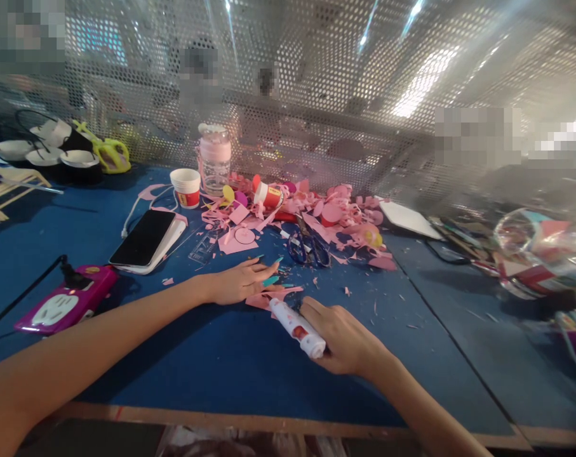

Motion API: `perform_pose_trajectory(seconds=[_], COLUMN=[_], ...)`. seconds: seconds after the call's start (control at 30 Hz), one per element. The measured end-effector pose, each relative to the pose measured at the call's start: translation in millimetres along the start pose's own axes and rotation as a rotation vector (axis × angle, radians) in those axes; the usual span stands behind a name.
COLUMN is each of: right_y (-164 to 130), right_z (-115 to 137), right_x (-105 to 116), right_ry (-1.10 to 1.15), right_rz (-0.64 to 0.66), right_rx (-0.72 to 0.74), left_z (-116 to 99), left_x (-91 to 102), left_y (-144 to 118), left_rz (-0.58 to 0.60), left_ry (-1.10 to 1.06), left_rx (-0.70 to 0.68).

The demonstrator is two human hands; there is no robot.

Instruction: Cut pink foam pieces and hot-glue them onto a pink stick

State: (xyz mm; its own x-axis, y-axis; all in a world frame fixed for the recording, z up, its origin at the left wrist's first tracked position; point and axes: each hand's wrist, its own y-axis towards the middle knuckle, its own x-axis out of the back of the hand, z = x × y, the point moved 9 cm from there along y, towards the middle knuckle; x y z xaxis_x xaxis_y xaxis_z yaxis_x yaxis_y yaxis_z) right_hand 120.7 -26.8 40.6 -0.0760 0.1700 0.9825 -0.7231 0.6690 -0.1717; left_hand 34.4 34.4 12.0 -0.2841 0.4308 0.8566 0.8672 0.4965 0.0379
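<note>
blue-topped table (221, 368), wooden front edge; perforated metal screen (316, 95) behind, glare streaks.

The white glue stick with a red label (297, 328) hides part of the right hand (345, 339) gripping it, and its tip covers part of the pink paper scrap (268, 297). The clear glass bowl (540, 251) is blurred and cut by the right edge. Pixelated patches hide the background beyond the perforated metal screen (316, 82).
</note>
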Motion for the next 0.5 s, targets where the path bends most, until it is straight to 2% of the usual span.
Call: perform_pose_trajectory(seconds=[0.3, 0.5], right_y=[15, 8], right_z=[20, 10], right_x=[4, 2], right_ry=[-0.006, -0.003], right_rz=[-0.05, -0.017], right_rx=[0.104, 0.048], left_z=[-1, 0], left_x=[2.1, 0.4], left_y=[0, -1], left_rz=[-0.027, -0.001], left_ry=[-0.009, -0.014], left_rx=[-0.008, 0.009])
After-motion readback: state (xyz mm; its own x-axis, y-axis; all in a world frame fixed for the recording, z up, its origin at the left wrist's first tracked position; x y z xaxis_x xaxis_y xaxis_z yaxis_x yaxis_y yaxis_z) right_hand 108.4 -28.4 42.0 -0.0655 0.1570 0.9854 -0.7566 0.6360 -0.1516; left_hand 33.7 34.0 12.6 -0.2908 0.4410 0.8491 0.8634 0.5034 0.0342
